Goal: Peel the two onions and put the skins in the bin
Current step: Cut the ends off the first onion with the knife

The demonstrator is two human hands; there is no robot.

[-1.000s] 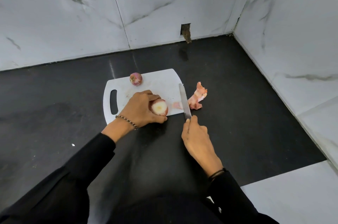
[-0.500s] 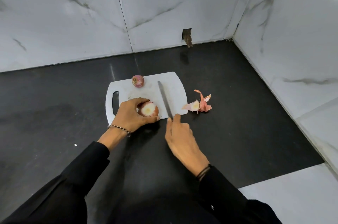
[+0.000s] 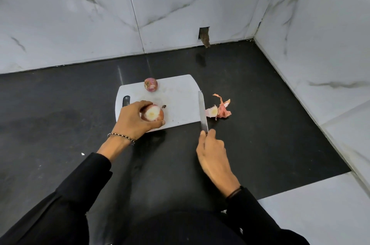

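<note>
My left hand (image 3: 133, 121) grips an onion (image 3: 152, 113) with its end cut off, pale face up, at the front of the white cutting board (image 3: 180, 102). A second, smaller unpeeled onion (image 3: 151, 84) sits at the board's far edge. My right hand (image 3: 212, 151) holds a knife (image 3: 202, 111) by the handle, the blade lying along the board's right edge. Just right of the blade, on the black counter, lie pink onion skins and a cut end piece (image 3: 219, 110). No bin is in view.
The black counter (image 3: 260, 134) runs into a corner of white marble walls at the back and right. A small dark hole (image 3: 204, 38) is in the back wall. A tiny dark scrap (image 3: 164, 106) lies on the board beside the held onion.
The knife swung from the middle of the board back to its right edge beside the skins. My left hand has kept its hold on the cut onion at the board's front.
</note>
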